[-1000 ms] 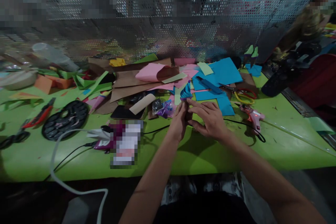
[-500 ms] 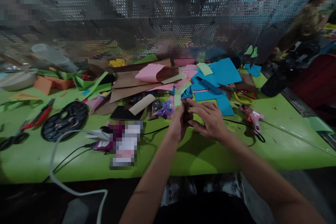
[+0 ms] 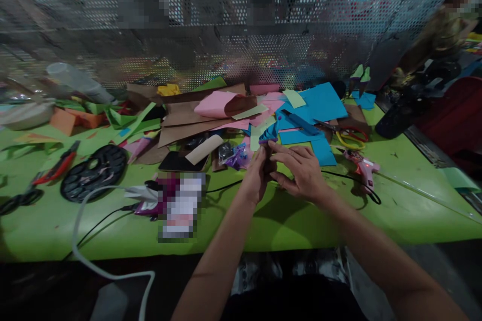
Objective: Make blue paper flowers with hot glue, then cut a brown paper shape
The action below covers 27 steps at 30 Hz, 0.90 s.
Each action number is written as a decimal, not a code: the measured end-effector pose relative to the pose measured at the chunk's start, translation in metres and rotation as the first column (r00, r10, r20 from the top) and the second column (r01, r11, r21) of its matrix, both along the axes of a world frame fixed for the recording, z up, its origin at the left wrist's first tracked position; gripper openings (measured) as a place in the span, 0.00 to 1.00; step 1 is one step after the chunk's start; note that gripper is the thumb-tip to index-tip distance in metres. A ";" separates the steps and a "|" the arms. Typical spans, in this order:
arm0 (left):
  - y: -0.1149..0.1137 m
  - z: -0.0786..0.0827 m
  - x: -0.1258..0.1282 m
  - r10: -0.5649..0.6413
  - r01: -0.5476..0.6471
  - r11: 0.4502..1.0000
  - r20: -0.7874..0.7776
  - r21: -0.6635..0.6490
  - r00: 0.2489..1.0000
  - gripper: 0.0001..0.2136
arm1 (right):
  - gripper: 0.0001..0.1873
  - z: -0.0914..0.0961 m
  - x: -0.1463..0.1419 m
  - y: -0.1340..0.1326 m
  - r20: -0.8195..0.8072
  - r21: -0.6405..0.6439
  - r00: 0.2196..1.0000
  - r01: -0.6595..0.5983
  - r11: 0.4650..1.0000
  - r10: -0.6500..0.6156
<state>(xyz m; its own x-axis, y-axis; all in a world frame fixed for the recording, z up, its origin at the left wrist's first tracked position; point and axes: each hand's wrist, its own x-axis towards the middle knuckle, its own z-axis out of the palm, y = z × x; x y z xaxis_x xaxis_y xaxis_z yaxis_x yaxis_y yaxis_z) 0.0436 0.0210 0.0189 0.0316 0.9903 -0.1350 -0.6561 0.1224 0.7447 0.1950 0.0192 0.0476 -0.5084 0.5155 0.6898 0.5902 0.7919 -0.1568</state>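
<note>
I see the 2 hands meet low over the green tabletop. The left hand pinches the base of a blue paper piece, its layered curls just above the fingertips. The right hand curves in beside its purple edge; I cannot tell whether it grips. I judge that squeezing hard could crush those thin curls, and a slack pinch could let the piece twist. Sweeping right might snag the black cord near the pink glue gun. Beyond the hands lie flat, matte blue sheets and a curled pink sheet; just left, a crinkly clear packet.
</note>
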 end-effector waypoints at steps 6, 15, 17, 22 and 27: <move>0.001 -0.001 0.004 0.019 -0.020 0.999 0.023 0.038 1.000 0.18 | 0.12 0.001 -0.001 -0.001 0.028 -0.003 1.000 0.003 1.000 -0.002; 0.000 0.001 0.001 0.029 -0.029 0.999 -0.020 -0.023 0.999 0.20 | 0.12 0.002 0.001 -0.001 -0.030 0.029 1.000 0.005 1.000 -0.004; 0.000 0.001 0.001 0.023 -0.024 0.999 -0.019 -0.030 1.000 0.21 | 0.12 0.002 0.001 -0.001 -0.018 0.021 1.000 0.006 1.000 -0.006; 0.000 0.002 0.001 0.015 -0.015 0.999 0.004 -0.044 1.000 0.23 | 0.12 0.002 0.000 -0.001 -0.006 -0.026 1.000 0.006 1.000 -0.006; 0.001 0.002 0.002 0.007 -0.007 1.000 0.028 -0.015 1.000 0.21 | 0.13 0.001 0.000 -0.001 -0.008 -0.021 1.000 -0.006 1.000 0.006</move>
<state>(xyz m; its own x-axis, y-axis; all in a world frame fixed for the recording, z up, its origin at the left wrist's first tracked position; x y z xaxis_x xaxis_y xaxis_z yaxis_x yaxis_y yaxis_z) 0.0454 0.0222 0.0209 0.0287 0.9885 -0.1486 -0.6778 0.1286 0.7239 0.1945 0.0182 0.0482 -0.5060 0.5266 0.6831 0.5841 0.7919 -0.1779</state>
